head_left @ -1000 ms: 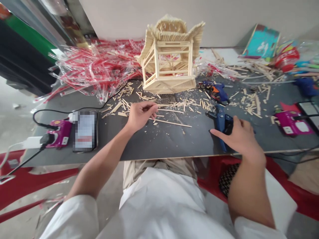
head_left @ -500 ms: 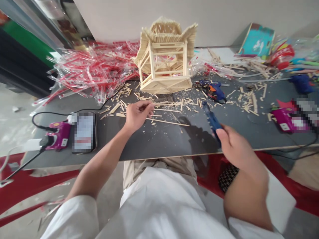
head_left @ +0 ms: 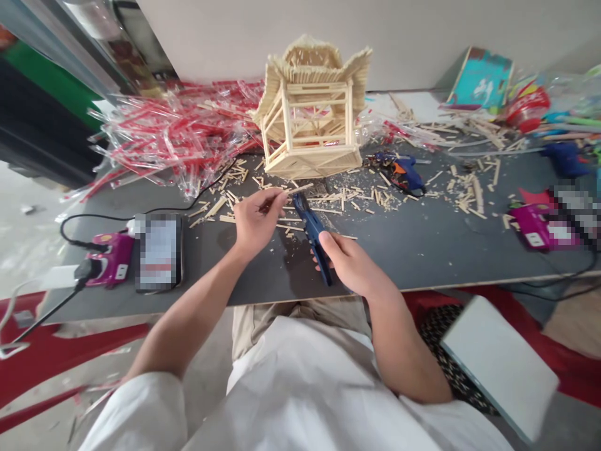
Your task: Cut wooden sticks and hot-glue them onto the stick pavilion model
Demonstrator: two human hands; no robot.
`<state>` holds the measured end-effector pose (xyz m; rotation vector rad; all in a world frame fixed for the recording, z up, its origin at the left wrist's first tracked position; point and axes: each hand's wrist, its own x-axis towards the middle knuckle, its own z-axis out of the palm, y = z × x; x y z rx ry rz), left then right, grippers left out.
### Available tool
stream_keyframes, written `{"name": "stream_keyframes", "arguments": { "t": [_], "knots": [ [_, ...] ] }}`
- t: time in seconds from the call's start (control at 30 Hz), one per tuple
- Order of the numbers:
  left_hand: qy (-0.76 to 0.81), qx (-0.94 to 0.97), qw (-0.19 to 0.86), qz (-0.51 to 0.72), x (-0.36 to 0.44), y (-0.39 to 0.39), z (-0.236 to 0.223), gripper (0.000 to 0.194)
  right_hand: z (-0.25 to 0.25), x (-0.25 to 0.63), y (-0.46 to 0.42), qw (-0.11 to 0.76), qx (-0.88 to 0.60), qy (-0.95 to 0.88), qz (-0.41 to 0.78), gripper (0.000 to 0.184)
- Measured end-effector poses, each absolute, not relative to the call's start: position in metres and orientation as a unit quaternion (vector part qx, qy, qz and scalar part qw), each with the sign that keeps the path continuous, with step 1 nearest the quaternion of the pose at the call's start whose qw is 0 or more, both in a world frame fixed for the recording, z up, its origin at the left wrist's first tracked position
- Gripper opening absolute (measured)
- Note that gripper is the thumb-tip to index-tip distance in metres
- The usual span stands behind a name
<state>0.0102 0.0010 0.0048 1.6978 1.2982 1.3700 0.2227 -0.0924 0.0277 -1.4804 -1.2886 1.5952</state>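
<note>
My left hand [head_left: 257,220] is closed in a pinch on a thin wooden stick [head_left: 301,190], which points right from the fingertips. My right hand [head_left: 350,260] grips a long, narrow dark blue hand tool [head_left: 312,228]; its exact kind is unclear. The tool's far end is close to the stick, just right of my left fingertips; whether they touch I cannot tell. Behind both hands stands a small house model [head_left: 319,119] built from wooden sticks, with a flared roof and open sides. Cut stick pieces [head_left: 342,197] lie scattered between the model and my hands.
Red and clear plastic wrappers [head_left: 173,131] are heaped at the back left. A blue glue gun [head_left: 407,172] lies right of the model. A phone [head_left: 158,254] and a purple power strip [head_left: 110,258] with cords sit at left, another purple strip [head_left: 538,225] at right.
My right hand has brought the blue tool leftward, close to my left fingertips. My left hand has shifted slightly, and the stick it pinches now shows pointing right.
</note>
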Motion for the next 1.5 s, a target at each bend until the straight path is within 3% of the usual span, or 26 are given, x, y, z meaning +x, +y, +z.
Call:
{"name": "stream_keyframes", "arguments": {
  "t": [0.53,1.1,1.5],
  "knots": [
    [0.459,0.714,0.245,0.468,0.013,-0.002,0.004,0.030,0.047,0.206,-0.094,0.275,-0.588,-0.539,0.537,0.063],
    [0.406,0.758,0.184,0.476,0.007,0.004,0.003,0.017,0.046,0.185,-0.099,0.273,-0.641,-0.617,0.366,0.040],
    [0.406,0.771,0.135,0.472,0.013,0.006,-0.012,0.024,0.040,0.178,-0.095,0.217,-0.674,-0.635,0.309,0.036]
  ]
}}
